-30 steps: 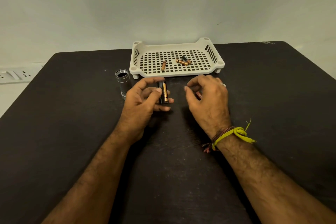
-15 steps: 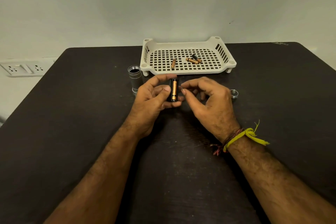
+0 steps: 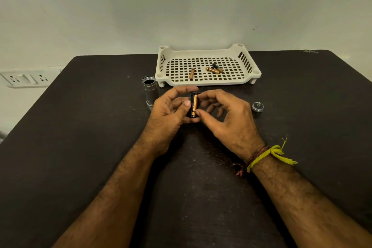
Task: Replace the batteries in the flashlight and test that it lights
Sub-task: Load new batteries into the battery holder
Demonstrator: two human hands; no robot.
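Head view, log entry, two observers.

A: Frame centre. Left hand (image 3: 169,112) wraps a black battery holder (image 3: 191,104); thumb on its near side, fingers curled behind it. One copper-and-black battery (image 3: 194,105) sits upright in the holder.

B: Confirmed. Right hand (image 3: 227,121) meets it from the right. Thumb tip touches the lower end of the battery, index fingertip touches the upper end, so the fingers pinch it lengthwise. Remaining fingers are loosely curled, apart from the holder.

A: Flashlight body (image 3: 150,91) stands upright on the dark desk (image 3: 80,147), just left of the hands, open threaded end up. Silver, with a knurled band.

B: Flashlight cap (image 3: 257,107) lies on the desk right of the hands, near them but not touching.

A: White slotted tray (image 3: 249,66), upper centre of frame, at the far desk edge. Three batteries in it: one single battery (image 3: 191,73) left of the middle, a pair of batteries (image 3: 214,68) crossing or touching right of the middle. Cannot tell which.

B: Yellow wrist thread (image 3: 269,154) on the right wrist. Wall socket strip (image 3: 22,79) at the left edge of the frame.
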